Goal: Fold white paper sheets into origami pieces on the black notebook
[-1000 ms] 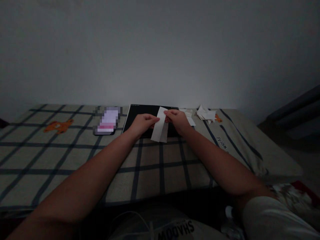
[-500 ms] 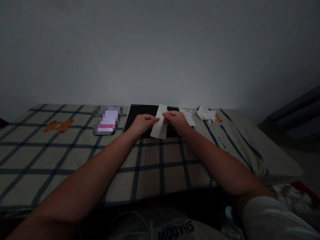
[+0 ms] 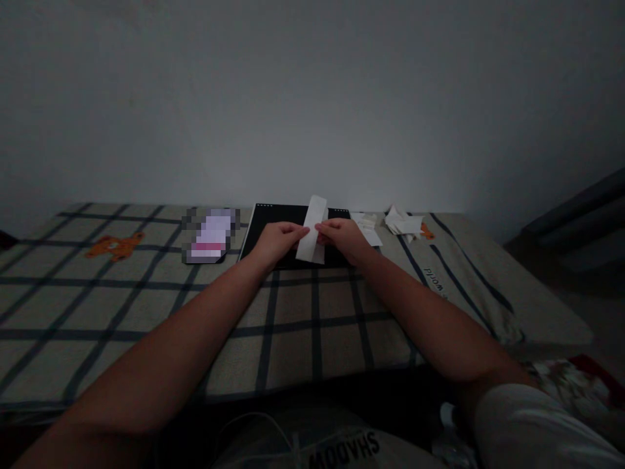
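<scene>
The person holds a white paper strip (image 3: 312, 225) with both hands. The left hand (image 3: 276, 240) pinches its left edge and the right hand (image 3: 344, 237) pinches its right edge, so each grip is closed on the paper. The two hands are very close, with only the strip between them. The strip stands nearly upright and leans a little toward 1 o'clock. Its top end sticks up above the fingers and its bottom end hangs just below them.

Right under the hands lies a flat black pad (image 3: 273, 225) on the bed (image 3: 146, 306). The strip is held over the middle of this pad. The bed has a pale cover with dark crossing lines.

At 9 o'clock from the left hand lies a phone (image 3: 209, 236), just beside the pad; its screen is blurred out. Farther toward 9 o'clock there is an orange animal picture (image 3: 114, 247) on the cover. At 3 o'clock from the right hand lie some white paper scraps (image 3: 403, 223), with another pale sheet (image 3: 368, 227) between them and the pad. Behind the bed is a plain grey wall (image 3: 312, 98)
</scene>
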{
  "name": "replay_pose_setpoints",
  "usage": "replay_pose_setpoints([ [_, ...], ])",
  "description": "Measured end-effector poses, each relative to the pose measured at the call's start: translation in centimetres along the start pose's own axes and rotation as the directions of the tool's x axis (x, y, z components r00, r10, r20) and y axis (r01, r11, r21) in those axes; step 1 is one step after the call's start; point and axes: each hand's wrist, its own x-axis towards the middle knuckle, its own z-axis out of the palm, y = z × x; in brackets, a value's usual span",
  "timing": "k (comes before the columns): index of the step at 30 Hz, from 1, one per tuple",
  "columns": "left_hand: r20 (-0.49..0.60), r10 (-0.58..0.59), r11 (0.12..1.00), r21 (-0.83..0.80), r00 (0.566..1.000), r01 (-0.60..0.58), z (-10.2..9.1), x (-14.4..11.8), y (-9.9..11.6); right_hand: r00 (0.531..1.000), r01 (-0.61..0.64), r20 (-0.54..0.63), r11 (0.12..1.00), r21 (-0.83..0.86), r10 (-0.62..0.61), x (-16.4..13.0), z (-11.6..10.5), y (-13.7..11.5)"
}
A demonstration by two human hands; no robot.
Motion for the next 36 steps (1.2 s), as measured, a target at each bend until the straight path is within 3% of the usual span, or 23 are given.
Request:
replay_pose_setpoints([
  [9,-0.075,0.090,0.990,0.115,0.993,-0.081,-0.26,0.53,-0.63,0.995,-0.075,0.073,0.996,0.043,0.072,-0.23,0.05,-0.32],
  [15,-0.032,0.009,1.000,0.016,0.999,-0.008,0.05,0.00,0.03,1.000,0.000,0.004,0.999,0.039,0.000,0.25,-0.16,0.21],
  [23,-0.067,0.104,0.981,0.171,0.992,-0.091,-0.33,0.22,-0.04,0.993,-0.070,0.095,0.996,0.052,0.065,0.19,-0.24,0.25],
  [31,-0.014,0.022,0.994,0.105,1.000,-0.020,-0.08,-0.04,-0.06,1.000,-0.021,-0.013,1.000,-0.008,0.021,0.19,-0.16,-0.06],
  [36,-0.044,0.078,0.980,0.188,0.996,-0.068,-0.27,0.07,0.05,0.994,-0.084,0.080,0.994,0.070,0.078,0.06,-0.25,-0.05],
])
